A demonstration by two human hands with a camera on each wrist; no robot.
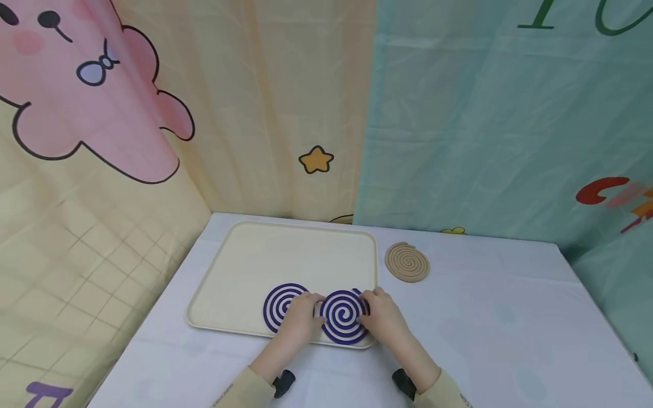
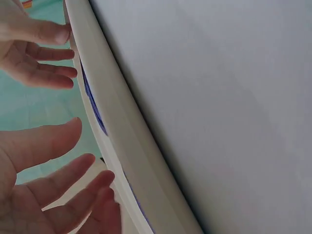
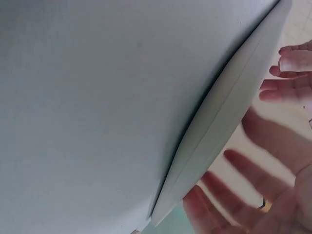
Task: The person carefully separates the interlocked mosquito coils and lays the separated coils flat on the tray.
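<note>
Two purple mosquito coils, flat spirals with wide gaps, lie at the near edge of a cream tray (image 1: 301,249) in the head view. My left hand (image 1: 302,317) is between them, its fingertips at the left rim of the right purple coil (image 1: 344,316) and its back overlapping the left purple coil (image 1: 278,306). At the opposite rim is my right hand (image 1: 381,314), fingertips right at the coil's edge. Both wrist views show spread, mostly straight fingers beside the tray's raised rim (image 3: 219,117). In the left wrist view only thin purple slivers show above that rim.
A tan, tightly wound mosquito coil (image 1: 407,262) lies on the white table (image 1: 484,317), just right of the tray. Printed curtains (image 1: 459,124) hang behind the table and along its sides. Dark wrist straps (image 1: 283,383) sit by the beige sleeves.
</note>
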